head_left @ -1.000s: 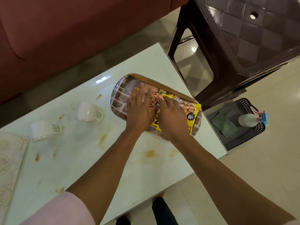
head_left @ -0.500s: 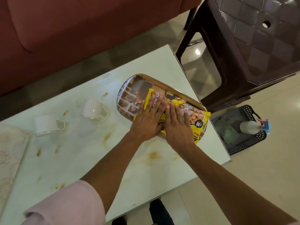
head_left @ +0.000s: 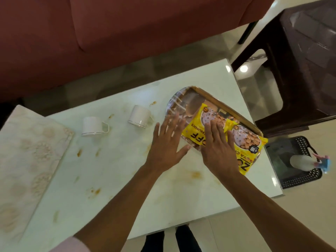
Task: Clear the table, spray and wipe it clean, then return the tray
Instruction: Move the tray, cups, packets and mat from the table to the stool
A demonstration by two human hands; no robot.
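Room: pale tiled floor (head_left: 309,206), with a dark red sofa (head_left: 109,33) running along the far side of the table.
Table: white glossy coffee table (head_left: 127,179), its top marked with brown spill stains; the largest sit near the middle and just this side of the tray.
Tray: oval tray (head_left: 190,99) with a golden rim and a printed picture, lying flat at the table's right end, close to the far right corner.
Packets: two yellow snack packets (head_left: 243,140) printed with nuts lie across the tray, overlapping it; the nearer one hangs past the tray's near edge toward the table's right edge.
Right hand: right hand (head_left: 218,151) lies flat on the packets, fingers straight and pressed down, grasping nothing.
Left hand: left hand (head_left: 167,144) is spread wide with straight fingers, just left of the packets, its fingertips over the tray's left rim; blurred, so I cannot tell whether it touches the tray or the table.
Cups: two white cups tipped on their sides on the table, well left of the tray; the nearer cup (head_left: 141,116) lies just beyond the left hand, the farther cup (head_left: 93,126) further left.
Mat: pale stained mat (head_left: 27,151) covers the table's left end.
Stool: dark brown plastic stool (head_left: 300,60) stands off the table's far right corner.
Basket: black perforated basket (head_left: 300,179) on the floor beside the table's right edge, holding a spray bottle (head_left: 305,162) with a blue and pink head lying on its side.
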